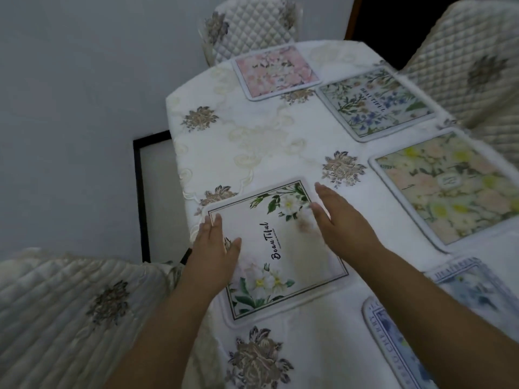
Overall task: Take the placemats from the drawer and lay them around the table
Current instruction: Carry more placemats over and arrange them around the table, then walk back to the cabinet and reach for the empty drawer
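Note:
A white placemat with green leaves and the word "Beautiful" (280,248) lies flat on the table's left side. My left hand (216,251) rests on its left edge with straight fingers. My right hand (337,217) hovers or presses with flat fingers at its upper right corner. A pink floral placemat (276,71) lies at the far end. A blue-flowered placemat (376,103) and a yellow floral placemat (449,186) lie along the right side. Two blue-toned placemats (474,287) (393,346) lie at the near right.
The table (252,141) wears a white embroidered cloth. Quilted chairs stand at the far end (252,26), at the right (471,66) and at the near left (64,310). A black-framed panel (157,197) sits on the floor left of the table.

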